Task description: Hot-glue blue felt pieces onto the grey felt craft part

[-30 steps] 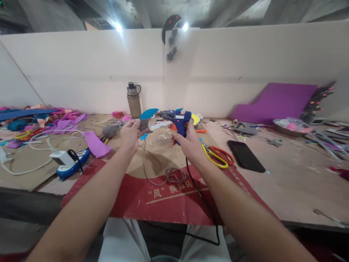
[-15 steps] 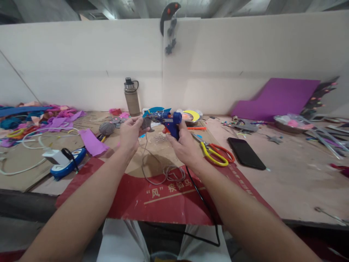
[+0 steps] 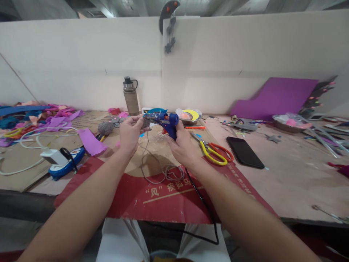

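Observation:
In my right hand [image 3: 181, 143] is a blue hot glue gun [image 3: 169, 125], its nozzle pointing left. My left hand [image 3: 131, 133] is closed in a pinch on a small grey felt piece [image 3: 146, 124], whose full shape is hidden by the fingers. The nozzle end is at the felt piece; whether it touches I cannot tell. From the felt hangs a thin grey yarn [image 3: 147, 145], which runs down to a loose coil [image 3: 174, 173] on the red and brown paper sheet [image 3: 128, 203]. A black cord [image 3: 200, 194] trails down from the glue gun.
Right of my hands lie scissors [image 3: 214, 153] with yellow and red handles and a black phone [image 3: 244, 153]. A bottle [image 3: 131, 98] stands at the back near a grey yarn ball [image 3: 105, 127]. On the left are a blue power strip [image 3: 67, 163] and felt scraps [image 3: 54, 118].
The glue gun's nozzle has come slightly left, closer over the felt piece. Both hands keep their grip, and the whole view has shifted a little.

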Demonstrator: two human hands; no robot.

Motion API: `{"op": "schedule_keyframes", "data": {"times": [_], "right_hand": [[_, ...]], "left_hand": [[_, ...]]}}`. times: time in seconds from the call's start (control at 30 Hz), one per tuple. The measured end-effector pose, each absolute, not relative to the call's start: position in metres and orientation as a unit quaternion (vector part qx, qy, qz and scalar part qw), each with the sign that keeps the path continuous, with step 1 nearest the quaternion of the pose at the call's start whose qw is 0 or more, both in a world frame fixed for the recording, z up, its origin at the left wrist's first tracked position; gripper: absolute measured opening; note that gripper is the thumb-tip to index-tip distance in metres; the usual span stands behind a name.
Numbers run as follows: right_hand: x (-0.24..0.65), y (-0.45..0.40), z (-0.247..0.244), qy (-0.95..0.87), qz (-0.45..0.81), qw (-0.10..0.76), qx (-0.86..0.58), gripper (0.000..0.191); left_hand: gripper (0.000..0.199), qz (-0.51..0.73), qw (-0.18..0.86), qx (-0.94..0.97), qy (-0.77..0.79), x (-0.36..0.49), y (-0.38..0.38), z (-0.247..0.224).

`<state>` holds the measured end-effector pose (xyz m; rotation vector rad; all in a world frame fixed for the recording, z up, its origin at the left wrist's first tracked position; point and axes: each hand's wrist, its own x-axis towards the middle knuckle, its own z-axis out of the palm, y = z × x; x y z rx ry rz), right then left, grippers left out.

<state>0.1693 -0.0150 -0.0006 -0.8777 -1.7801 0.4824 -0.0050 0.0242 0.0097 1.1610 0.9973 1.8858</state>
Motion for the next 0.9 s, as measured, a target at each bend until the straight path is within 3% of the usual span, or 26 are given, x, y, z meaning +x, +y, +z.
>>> {"op": "schedule_keyframes", "data": {"times": [0.9], "right_hand": [[0.1676, -0.0181, 0.0010, -0.742, 0.193, 0.510, -0.390, 0.042]], "left_hand": [[0.017, 0.727, 0.338, 0.452, 0.391, -0.0063, 0.0250, 0.0083]]}}
